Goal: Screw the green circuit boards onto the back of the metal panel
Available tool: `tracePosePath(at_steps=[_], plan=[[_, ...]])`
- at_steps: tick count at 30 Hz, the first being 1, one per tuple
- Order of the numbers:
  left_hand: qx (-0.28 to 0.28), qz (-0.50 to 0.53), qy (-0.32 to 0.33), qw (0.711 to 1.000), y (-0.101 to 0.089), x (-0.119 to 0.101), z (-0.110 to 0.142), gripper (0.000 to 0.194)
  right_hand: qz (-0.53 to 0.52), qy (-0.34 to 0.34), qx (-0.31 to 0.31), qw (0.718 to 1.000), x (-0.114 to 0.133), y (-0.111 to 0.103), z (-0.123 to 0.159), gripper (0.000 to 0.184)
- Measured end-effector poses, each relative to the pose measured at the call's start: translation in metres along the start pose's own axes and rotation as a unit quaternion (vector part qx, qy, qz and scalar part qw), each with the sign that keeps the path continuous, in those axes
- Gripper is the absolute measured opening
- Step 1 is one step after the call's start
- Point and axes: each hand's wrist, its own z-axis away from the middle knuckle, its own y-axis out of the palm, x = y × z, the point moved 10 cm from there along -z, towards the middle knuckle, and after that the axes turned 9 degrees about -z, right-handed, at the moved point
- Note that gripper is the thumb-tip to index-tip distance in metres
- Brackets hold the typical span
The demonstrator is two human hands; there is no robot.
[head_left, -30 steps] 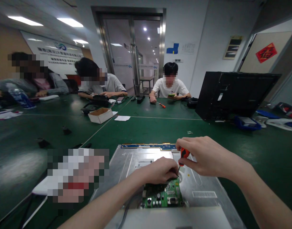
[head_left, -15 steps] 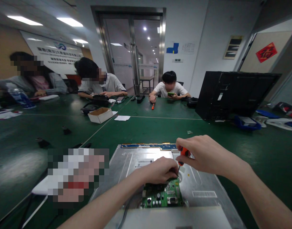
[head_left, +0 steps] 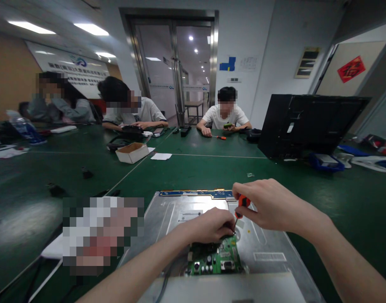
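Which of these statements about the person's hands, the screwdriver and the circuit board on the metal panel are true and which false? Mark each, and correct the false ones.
1. The right hand grips a screwdriver with a red and black handle. True.
2. The left hand lies flat on the green table. False: it rests at the top edge of the green circuit board.
3. The circuit board sits on a silver metal panel. True.
4. The screwdriver tip points away from the left hand. False: it slants down to the left hand's fingers.

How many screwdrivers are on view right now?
2: one orange-handled screwdriver in the right hand, tip by the green circuit board; another screwdriver on the table before a seated person. Others may be hidden.
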Motion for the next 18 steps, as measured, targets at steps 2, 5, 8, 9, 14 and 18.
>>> tracePosePath(at_steps=[2, 5, 8, 9, 14, 18], plan=[[0.0, -0.001, -0.002, 1.0, 0.0004, 0.0003, -0.0004, 0.012, 0.004, 0.003, 0.001, 1.0, -0.0006, 0.0, -0.0004, 0.01], [0.0, -0.002, -0.003, 1.0, 0.0012, 0.001, -0.0013, 0.011, 0.014, 0.002, -0.001, 1.0, -0.0012, -0.0001, -0.0004, 0.01], [-0.001, -0.002, -0.004, 1.0, 0.001, 0.0011, -0.0016, 0.01, 0.027, 0.003, -0.005, 1.0, -0.0028, 0.0012, -0.0009, 0.01], [-0.001, -0.002, -0.003, 1.0, 0.0007, 0.001, -0.0014, 0.01, 0.03, 0.004, -0.007, 1.0, -0.0034, 0.0017, -0.0012, 0.011], [-0.001, 0.003, -0.002, 1.0, 0.0, 0.0006, -0.0005, 0.011, 0.035, 0.007, -0.015, 0.999, -0.0043, 0.0001, -0.0009, 0.014], [0.0, 0.011, -0.001, 1.0, 0.0003, 0.0011, -0.0004, 0.012, 0.007, -0.011, -0.008, 1.0, 0.0002, -0.0008, 0.0009, 0.011]])
